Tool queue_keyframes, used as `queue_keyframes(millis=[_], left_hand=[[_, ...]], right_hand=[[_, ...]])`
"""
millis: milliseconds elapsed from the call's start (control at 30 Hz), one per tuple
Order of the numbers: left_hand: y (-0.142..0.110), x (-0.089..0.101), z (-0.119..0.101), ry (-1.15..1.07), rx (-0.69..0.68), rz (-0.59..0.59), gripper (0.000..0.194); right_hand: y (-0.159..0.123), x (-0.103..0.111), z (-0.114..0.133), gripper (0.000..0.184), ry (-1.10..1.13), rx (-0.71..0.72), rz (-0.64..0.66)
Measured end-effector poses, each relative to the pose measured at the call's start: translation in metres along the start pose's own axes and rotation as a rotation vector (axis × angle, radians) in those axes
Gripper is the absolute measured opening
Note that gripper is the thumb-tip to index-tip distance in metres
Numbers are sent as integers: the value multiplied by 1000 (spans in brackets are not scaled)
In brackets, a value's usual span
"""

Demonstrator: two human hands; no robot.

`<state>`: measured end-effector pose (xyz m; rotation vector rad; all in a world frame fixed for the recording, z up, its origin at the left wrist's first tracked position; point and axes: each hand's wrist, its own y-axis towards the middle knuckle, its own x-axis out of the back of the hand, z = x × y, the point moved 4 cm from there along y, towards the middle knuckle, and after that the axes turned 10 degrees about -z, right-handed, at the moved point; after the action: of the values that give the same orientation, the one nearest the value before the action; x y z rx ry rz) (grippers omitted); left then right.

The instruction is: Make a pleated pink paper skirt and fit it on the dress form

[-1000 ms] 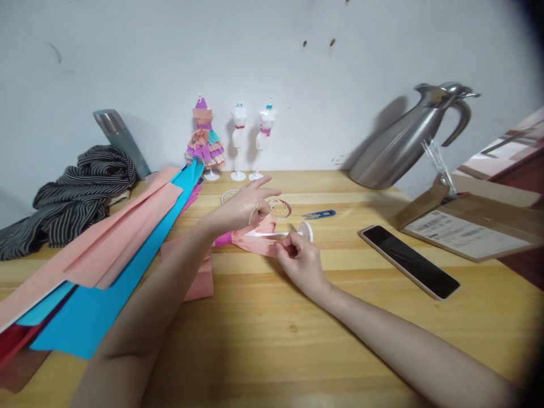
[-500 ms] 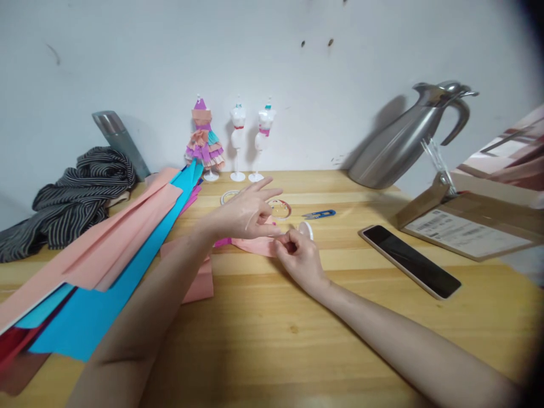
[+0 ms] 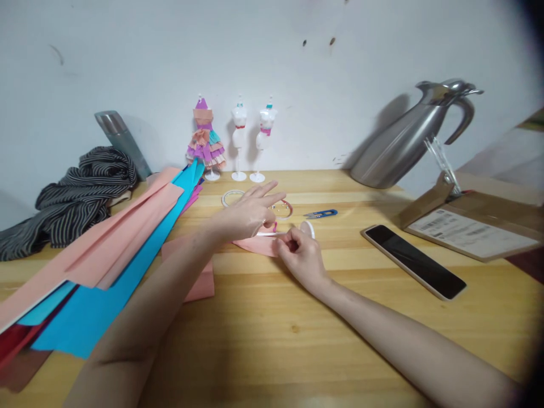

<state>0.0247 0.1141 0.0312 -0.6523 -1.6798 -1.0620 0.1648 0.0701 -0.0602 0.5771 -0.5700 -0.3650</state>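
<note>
A narrow white strip of tape runs between my hands along the upper edge of a pink crepe paper piece. My left hand is above the left part of that piece; its thumb and forefinger appear closed on the tape while the other fingers stretch out. At the right end, my right hand pinches the tape and the paper's edge, its fingers curled. Just behind the right hand stands a white tape roll. A folded pink paper lies partly under my left forearm.
Blue thread snips and ring-shaped rolls lie behind my hands. Doll mannequins stand by the wall, one in a ruffled dress. Crepe paper sheets fill the left; a phone, carton and steel jug are right.
My left hand has drawn slightly left, away from the right fingertips, and more of the white tape strip shows between them. My right hand keeps its pinch. The view has shifted slightly.
</note>
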Motion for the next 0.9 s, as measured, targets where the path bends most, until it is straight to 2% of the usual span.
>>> queue_keyframes(millis=[467,900], left_hand=[[0,0,2,79,-129,-75,30],[-1,1,1,57,-141,-82,31]], right_hand=[[-1,-2,-2,22,-40,54,-18],[-1,-2,-3,22,-47,51,-17]])
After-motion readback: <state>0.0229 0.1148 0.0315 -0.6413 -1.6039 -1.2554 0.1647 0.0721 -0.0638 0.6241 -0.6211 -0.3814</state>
